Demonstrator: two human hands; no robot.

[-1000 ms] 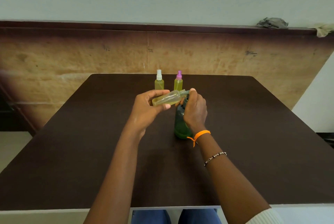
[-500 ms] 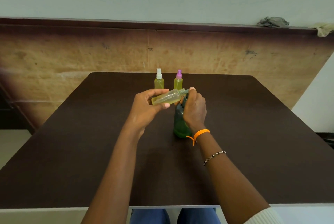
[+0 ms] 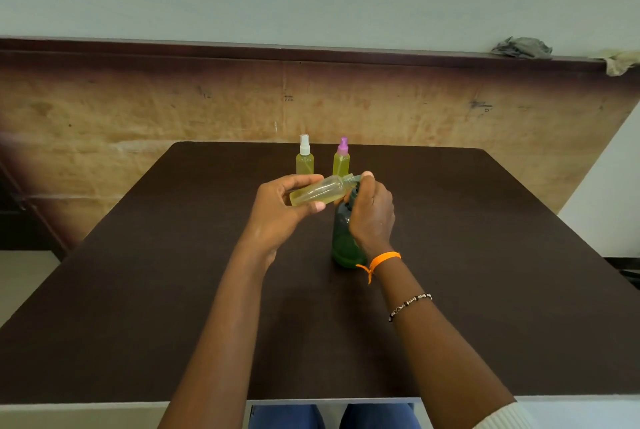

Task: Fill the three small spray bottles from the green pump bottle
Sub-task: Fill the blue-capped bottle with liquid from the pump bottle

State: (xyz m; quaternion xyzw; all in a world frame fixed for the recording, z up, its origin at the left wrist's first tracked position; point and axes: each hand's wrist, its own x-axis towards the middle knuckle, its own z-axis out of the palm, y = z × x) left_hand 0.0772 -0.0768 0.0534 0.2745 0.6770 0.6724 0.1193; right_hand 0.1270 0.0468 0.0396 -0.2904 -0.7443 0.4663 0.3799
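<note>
Filling the third small bottle point(image 3: 318, 191) looks like the step in hand: it lies nearly on its side in the air, uncapped, its neck pointing right to meet the spout at the top of the green pump bottle point(image 3: 344, 238). The left hand point(image 3: 277, 210) grips the small bottle around its body, fingers curled over the top and thumb beneath. It already holds pale yellow liquid, though how full it is cannot be judged. The right hand point(image 3: 372, 214) is curled over the pump head, hiding it, with fingertips at the small bottle's neck; the pump bottle stands upright on the dark brown surface point(image 3: 173, 290), near its middle.

Behind the hands, close to the far edge, two more small bottles stand side by side, one with a white spray cap point(image 3: 304, 160) and one with a purple spray cap point(image 3: 341, 158), both showing yellow liquid and apparently finished.

The next move probably calls for steady presses on the pump while keeping the neck lined up with the spout, then finding and refitting this bottle's cap, which is not visible.
</note>
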